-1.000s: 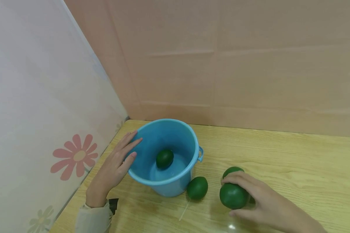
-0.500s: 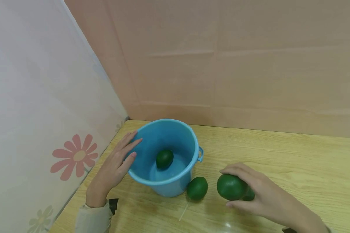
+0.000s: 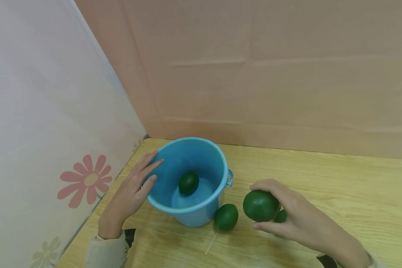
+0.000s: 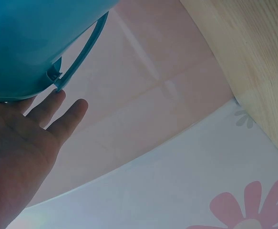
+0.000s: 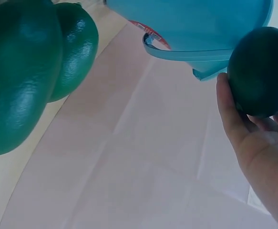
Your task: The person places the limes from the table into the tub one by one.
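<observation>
In the head view my right hand (image 3: pixel 298 216) grips a smooth dark-green avocado (image 3: pixel 261 206), thumb below and fingers over the top. The right wrist view shows the same avocado (image 5: pixel 260 71) in the fingers, near the bucket. The blue bucket (image 3: pixel 199 219) stands upright, with one avocado (image 3: pixel 189 183) lying on its floor. My left hand (image 3: pixel 130 195) rests on the bucket's left rim, fingers extended and spread. Outside the bucket, at its right foot, lies another avocado (image 3: pixel 226 217). Behind my right hand another avocado (image 3: pixel 281 216) shows only in part.
Two large green avocados (image 5: pixel 15 76) fill the left of the right wrist view. A thin pale strip (image 3: pixel 211 243) lies on the wooden table (image 3: pixel 355 186). A pinkish wall covering (image 3: pixel 271 93) rises behind, and a white flowered panel (image 3: pixel 53 111) stands at the left.
My right hand has raised the gripped avocado and brought it left, closer to the bucket. The left hand and the bucket stay where they were.
</observation>
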`<state>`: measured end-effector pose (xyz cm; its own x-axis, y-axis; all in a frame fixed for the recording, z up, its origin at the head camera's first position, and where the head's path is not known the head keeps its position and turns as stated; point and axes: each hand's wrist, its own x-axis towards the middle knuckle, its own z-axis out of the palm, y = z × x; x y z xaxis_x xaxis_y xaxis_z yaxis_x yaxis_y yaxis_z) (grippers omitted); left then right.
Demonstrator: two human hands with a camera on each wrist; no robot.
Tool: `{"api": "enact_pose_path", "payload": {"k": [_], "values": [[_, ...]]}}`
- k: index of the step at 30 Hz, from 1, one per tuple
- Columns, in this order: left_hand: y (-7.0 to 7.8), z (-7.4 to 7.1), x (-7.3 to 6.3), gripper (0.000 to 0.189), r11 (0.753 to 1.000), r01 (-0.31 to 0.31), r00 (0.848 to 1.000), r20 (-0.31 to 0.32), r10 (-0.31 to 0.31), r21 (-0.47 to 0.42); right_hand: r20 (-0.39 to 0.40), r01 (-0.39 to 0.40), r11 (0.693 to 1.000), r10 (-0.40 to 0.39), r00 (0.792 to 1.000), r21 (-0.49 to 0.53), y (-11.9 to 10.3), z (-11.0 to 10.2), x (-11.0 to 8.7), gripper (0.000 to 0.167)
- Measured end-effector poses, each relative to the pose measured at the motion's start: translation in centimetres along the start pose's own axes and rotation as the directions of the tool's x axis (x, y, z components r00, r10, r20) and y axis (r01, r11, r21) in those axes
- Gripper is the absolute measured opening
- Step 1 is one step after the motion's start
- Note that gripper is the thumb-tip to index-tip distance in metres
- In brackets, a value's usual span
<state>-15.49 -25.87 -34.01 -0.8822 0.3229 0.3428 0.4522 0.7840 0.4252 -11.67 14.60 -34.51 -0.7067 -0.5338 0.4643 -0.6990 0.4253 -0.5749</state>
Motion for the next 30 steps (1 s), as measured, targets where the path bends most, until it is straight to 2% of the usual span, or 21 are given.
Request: {"api": "enact_pose_path", "payload": {"k": [10,21,25,30], "values": [[0.0,0.0,0.0,0.045,1.000,0.005,1.000,0.000,-0.005,0.008,-0.023,0.013,0.998,-0.015,1.000,-0.068,-0.4,0.0,0.9,0.071],[-0.1,0.1,0.0,0.045,1.000,0.009,1.000,-0.005,-0.009,0.007,-0.078,0.131,0.991,-0.134,0.988,-0.039,-0.4,0.1,2.4,0.070],[-0.1,0.1,0.0,0.045,1.000,0.010,1.000,-0.006,-0.010,0.012,-0.083,0.121,0.993,-0.121,0.989,-0.008,-0.5,0.1,3.1,0.068],[0.0,0.1,0.0,0.046,1.000,0.015,1.000,-0.003,-0.015,0.015,-0.103,0.130,0.991,-0.132,0.986,-0.030,-0.6,0.2,3.8,0.070]]}}
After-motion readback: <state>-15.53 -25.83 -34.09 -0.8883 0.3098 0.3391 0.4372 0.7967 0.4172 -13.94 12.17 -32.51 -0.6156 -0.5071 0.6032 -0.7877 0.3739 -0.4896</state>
